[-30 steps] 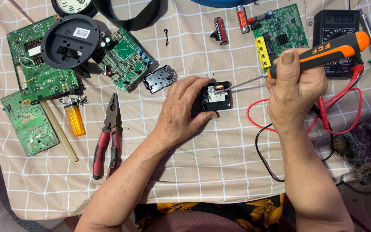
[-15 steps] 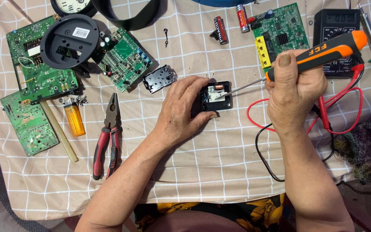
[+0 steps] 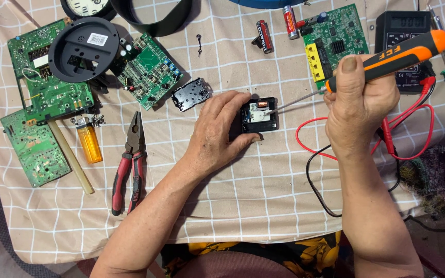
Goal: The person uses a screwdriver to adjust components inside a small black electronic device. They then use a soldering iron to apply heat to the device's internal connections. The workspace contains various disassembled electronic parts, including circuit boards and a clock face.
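Two hands work on one small black clock movement, which lies open on the checked cloth near the middle of the table, its white plastic parts and a small copper coil showing. The left hand curls around it from the left, thumb below and fingers over the top edge, pinching the case so it cannot slide. The right hand is closed in a fist around the orange-and-black handle of a screwdriver, thumb pressed along the grip; the thin metal shaft slants down and left, and its tip sits at the right side of the movement, close to the coil. Whether the tip touches a part or only hovers at it cannot be told.

By the look of it, the step in hand is probing or prying inside the opened movement. The next move likely calls for a steady left-hand hold and a light, well-aimed push of the tip, since the coil wire is fine and a slip could tear it.

Just left of the movement lies its black back cover. Farther left are red-handled pliers, an orange lighter, several green circuit boards and a round black clock back. Above sit two red batteries and another green board. At the right, a black multimeter trails red and black leads under the right wrist.
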